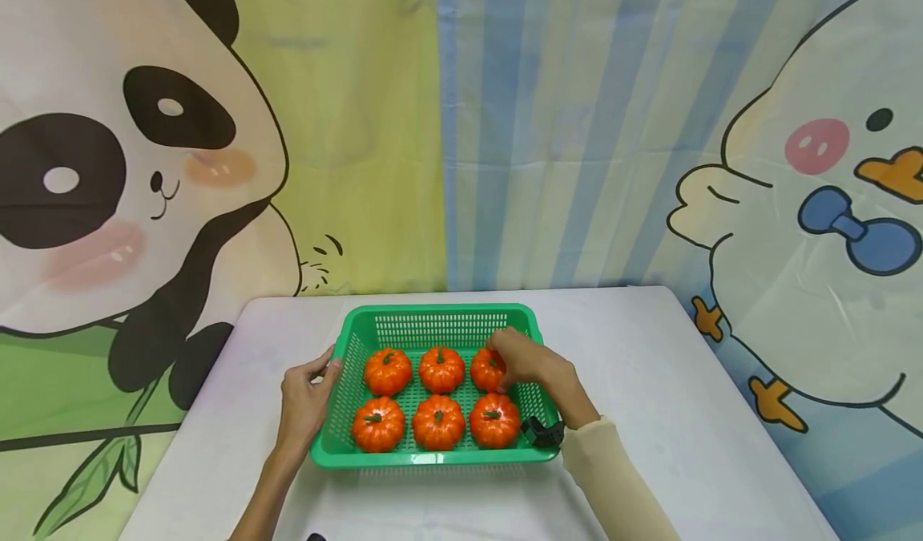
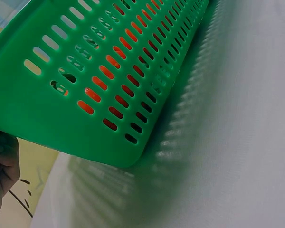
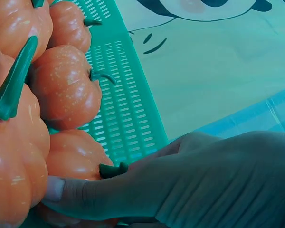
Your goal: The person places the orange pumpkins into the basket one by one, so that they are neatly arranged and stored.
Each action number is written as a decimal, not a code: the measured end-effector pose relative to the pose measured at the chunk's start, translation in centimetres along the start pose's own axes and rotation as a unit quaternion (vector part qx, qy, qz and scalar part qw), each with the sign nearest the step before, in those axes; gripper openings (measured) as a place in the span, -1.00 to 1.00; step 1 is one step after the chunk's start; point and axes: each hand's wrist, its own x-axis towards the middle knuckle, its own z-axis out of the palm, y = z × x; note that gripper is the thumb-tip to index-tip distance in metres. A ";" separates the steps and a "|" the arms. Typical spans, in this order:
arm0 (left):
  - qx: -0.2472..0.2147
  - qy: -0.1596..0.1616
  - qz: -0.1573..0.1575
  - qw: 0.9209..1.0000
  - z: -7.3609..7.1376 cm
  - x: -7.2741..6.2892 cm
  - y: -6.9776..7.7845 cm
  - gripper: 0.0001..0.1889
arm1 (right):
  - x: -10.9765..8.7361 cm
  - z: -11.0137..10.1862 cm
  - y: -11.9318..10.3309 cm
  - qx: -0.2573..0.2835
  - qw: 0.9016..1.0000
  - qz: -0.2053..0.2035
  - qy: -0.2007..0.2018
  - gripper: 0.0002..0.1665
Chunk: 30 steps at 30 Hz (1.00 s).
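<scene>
A green plastic basket (image 1: 433, 459) stands on the white table with several orange toy pumpkins (image 1: 438, 422) inside, in two rows of three with green stems. At the basket's left side my left hand (image 1: 301, 405) grips the rim between thumb and fingers; in the left wrist view only part of that hand (image 2: 2, 166) shows beside the slotted wall. My right hand (image 1: 530, 361) reaches in over the right side and holds the back-right pumpkin (image 1: 485, 371). In the right wrist view the thumb lies along this pumpkin (image 3: 78, 154), its other fingers mostly hidden behind it.
The white table (image 1: 634, 413) extends to both sides of the basket. A curtain (image 1: 360, 124) with a panda and a white bird hangs behind it. A black wrist device (image 1: 542, 432) overlaps the basket's front right corner. A small dark object (image 1: 316, 537) shows at the bottom edge.
</scene>
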 end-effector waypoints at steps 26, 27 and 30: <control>0.009 0.006 0.003 1.000 0.2 0.3 0.1 -0.57 | -2.5 -2.3 -2.1 0.028 0.999 0.017 0.016 -0.24; 0.010 0.005 0.003 1.000 0.1 0.3 0.0 -0.57 | -3.0 -2.7 -2.4 0.028 0.999 0.025 0.024 -0.15; 0.015 0.001 0.002 1.000 0.0 0.1 -0.1 -0.56 | -4.3 -3.4 -2.9 0.017 0.998 0.038 0.047 -0.04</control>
